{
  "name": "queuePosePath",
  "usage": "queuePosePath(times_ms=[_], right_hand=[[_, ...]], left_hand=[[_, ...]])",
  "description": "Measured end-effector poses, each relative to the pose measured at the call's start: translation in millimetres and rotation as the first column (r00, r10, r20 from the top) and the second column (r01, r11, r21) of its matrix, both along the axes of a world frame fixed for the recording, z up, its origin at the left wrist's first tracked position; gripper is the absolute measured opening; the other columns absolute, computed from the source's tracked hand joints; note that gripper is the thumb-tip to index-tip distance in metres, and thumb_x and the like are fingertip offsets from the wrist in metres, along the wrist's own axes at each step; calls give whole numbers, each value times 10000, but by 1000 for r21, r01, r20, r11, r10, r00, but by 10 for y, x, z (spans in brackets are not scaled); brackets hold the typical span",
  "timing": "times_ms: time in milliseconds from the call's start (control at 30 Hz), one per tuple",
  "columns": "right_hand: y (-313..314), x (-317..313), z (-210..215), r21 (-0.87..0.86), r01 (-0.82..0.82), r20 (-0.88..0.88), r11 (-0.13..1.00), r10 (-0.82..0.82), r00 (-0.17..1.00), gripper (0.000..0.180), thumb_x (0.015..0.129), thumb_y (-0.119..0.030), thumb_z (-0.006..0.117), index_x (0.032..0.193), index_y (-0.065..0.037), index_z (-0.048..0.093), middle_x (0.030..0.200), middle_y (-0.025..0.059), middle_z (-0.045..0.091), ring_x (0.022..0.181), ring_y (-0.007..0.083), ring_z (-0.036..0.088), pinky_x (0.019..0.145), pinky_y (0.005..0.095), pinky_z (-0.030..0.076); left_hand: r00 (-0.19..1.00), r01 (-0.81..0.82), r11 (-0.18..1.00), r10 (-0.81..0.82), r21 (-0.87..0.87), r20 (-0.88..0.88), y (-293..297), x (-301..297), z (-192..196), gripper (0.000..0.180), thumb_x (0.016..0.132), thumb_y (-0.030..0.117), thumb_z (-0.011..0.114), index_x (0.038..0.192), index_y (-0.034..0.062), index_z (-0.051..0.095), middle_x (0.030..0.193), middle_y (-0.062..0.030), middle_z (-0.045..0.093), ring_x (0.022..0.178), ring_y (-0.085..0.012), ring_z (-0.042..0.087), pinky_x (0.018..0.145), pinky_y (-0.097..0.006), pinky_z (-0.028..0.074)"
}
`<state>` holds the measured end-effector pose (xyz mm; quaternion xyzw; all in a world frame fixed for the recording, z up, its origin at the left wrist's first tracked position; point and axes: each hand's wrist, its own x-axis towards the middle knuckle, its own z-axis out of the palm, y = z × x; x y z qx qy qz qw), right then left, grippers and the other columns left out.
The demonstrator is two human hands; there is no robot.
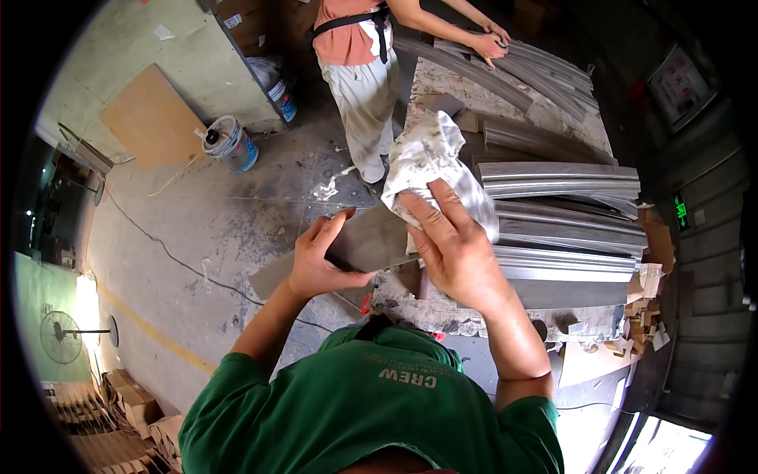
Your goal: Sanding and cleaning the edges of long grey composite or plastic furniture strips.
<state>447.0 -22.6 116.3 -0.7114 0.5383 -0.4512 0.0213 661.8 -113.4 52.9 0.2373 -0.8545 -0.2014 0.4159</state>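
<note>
My left hand point(320, 261) grips a flat grey strip of moulding point(371, 241) that slants from the floor side up toward the workbench. My right hand point(454, 245) presses a crumpled grey-white cloth point(430, 158) against the upper end of that strip. The far end of the strip is hidden under the cloth and my right hand.
Several curved grey mouldings point(564, 213) lie stacked on the rough workbench point(430, 304) to the right. Another person point(355, 47) at the bench's far end holds more mouldings point(545, 67). A paint bucket point(230, 142), a board point(150, 118) and a cable point(170, 253) are on the concrete floor.
</note>
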Motion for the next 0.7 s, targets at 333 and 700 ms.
queuePosePath(times_ms=[333, 700], right_hand=[[19, -354, -203, 67, -134, 807, 989, 25, 590, 168, 908, -75, 535, 1030, -1, 624, 1043, 138, 640, 1068, 241, 575, 868, 323, 488], [137, -477, -597, -83, -31, 992, 996, 79, -97, 279, 937, -126, 490, 1201, -42, 518, 1145, 103, 590, 950, 196, 616, 812, 310, 522]], left_hand=[[998, -30, 986, 22, 166, 52, 92, 170, -42, 865, 487, 210, 850, 1243, -24, 498, 1054, -159, 610, 872, -220, 616, 782, -299, 478], [677, 673, -207, -212, 710, -704, -113, 494, -347, 1055, 513, 406, 723, 1392, -18, 324, 840, -104, 505, 623, -181, 478, 565, -295, 366]])
